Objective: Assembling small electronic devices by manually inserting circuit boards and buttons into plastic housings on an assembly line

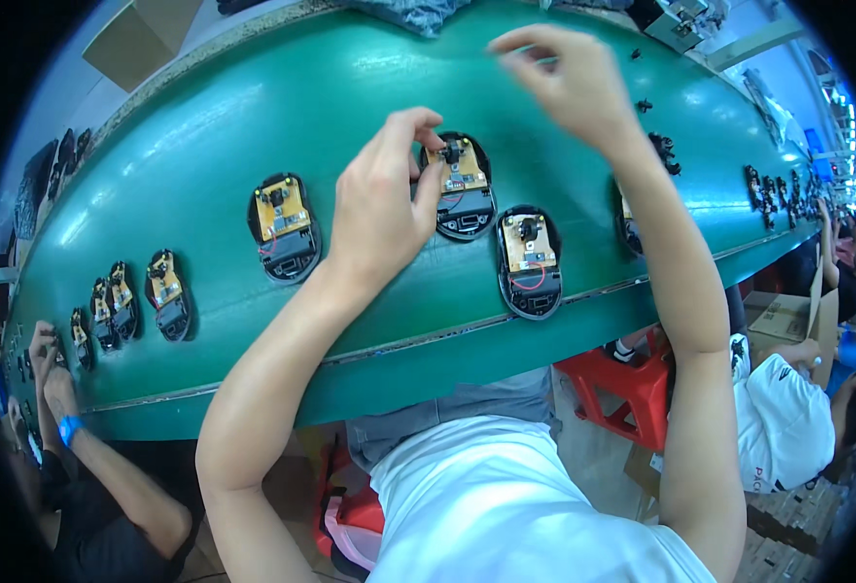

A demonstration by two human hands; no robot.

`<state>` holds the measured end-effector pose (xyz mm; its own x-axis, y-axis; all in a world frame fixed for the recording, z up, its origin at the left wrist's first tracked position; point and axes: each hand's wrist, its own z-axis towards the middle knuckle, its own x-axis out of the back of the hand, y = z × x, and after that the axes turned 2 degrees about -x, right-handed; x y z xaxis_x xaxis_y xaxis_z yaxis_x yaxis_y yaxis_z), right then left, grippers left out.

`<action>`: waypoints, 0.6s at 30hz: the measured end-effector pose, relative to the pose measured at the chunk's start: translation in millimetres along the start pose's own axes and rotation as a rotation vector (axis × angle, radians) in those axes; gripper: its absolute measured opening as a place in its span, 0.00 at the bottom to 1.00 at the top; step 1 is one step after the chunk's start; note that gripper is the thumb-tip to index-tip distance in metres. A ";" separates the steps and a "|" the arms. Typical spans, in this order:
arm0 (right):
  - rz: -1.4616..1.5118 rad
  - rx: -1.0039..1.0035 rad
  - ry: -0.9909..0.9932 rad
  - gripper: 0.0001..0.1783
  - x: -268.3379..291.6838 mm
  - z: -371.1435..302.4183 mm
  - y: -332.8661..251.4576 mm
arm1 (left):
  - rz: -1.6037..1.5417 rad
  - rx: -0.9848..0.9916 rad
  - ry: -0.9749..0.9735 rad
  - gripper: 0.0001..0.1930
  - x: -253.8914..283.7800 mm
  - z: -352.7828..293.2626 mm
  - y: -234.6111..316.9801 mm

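Several opened computer mice, black shells with tan circuit boards and wheel parts, lie on a green work surface. My left hand (384,194) is curled at the upper left of the middle mouse (465,199), thumb and index finger closed on it beside its black wheel. Up and to the right, my right hand (566,80) is raised over the surface, its bent fingers smeared by motion; whether it holds anything does not show. Nearest my hands are a mouse (531,262) toward the front edge and another mouse (284,228) on the left. My right forearm partly covers one mouse (628,219).
More opened mice (167,295) lie to the left, near a co-worker's hands (56,389) and blue wristband. Small black parts (663,154) form clusters on the right. A red stool (622,384) stands below the table edge. Another person in white (787,423) sits at right.
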<state>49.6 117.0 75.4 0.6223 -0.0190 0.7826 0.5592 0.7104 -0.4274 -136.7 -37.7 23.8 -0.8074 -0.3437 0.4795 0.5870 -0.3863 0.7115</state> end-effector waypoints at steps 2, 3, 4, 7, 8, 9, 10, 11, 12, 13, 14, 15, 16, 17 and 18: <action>-0.198 -0.045 0.176 0.11 27.2 16.0 61.9 | -0.008 -0.016 0.011 0.20 3.1 -1.5 9.1; -0.258 -0.123 0.129 0.15 40.9 19.9 99.6 | 0.046 -0.069 0.005 0.18 6.3 -2.8 11.1; -0.464 -0.134 0.115 0.21 57.3 19.8 149.3 | 0.092 -0.130 0.000 0.16 9.4 -1.3 14.5; -0.676 -0.405 -0.025 0.26 67.0 18.0 203.4 | 0.328 -0.284 0.033 0.11 60.4 9.5 17.7; -0.708 -0.460 -0.060 0.28 61.7 13.3 212.4 | 0.278 -0.152 0.018 0.10 80.2 11.5 18.2; -0.730 -0.511 -0.100 0.30 54.8 14.1 214.6 | 0.234 -0.011 0.003 0.09 101.4 10.5 17.4; -0.733 -0.533 -0.083 0.32 55.4 14.2 215.3 | 0.232 0.047 -0.039 0.10 116.1 7.2 7.7; -0.736 -0.534 -0.080 0.32 61.3 16.6 219.2 | 0.230 0.101 -0.080 0.11 130.8 4.7 -2.3; -0.688 -0.533 -0.139 0.33 67.9 22.2 224.4 | 0.226 0.085 -0.105 0.11 144.4 0.6 -12.3; -0.637 -0.532 -0.202 0.34 69.1 25.4 223.3 | 0.232 0.085 -0.106 0.11 153.7 -5.3 -19.9; -0.633 -0.534 -0.199 0.34 70.3 27.8 222.5 | 0.236 0.113 -0.149 0.11 161.1 -11.7 -25.1; -0.589 -0.630 -0.206 0.34 68.7 33.0 213.9 | 0.245 0.143 -0.192 0.11 167.8 -18.1 -27.2; -0.559 -0.734 -0.199 0.34 74.9 36.3 213.4 | 0.253 0.141 -0.221 0.11 168.0 -19.4 -30.0; -0.566 -0.742 -0.183 0.34 71.8 37.3 214.6 | 0.248 0.122 -0.222 0.11 168.6 -21.1 -30.2; -0.624 -0.666 0.016 0.33 71.4 35.5 227.9 | 0.260 0.129 -0.228 0.11 167.7 -20.6 -27.4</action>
<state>202.0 302.5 50.0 0.1057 -0.2768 0.9551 0.9943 0.0151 -0.1057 -286.9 -102.4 74.1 -0.6334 -0.2113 0.7444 0.7736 -0.1946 0.6030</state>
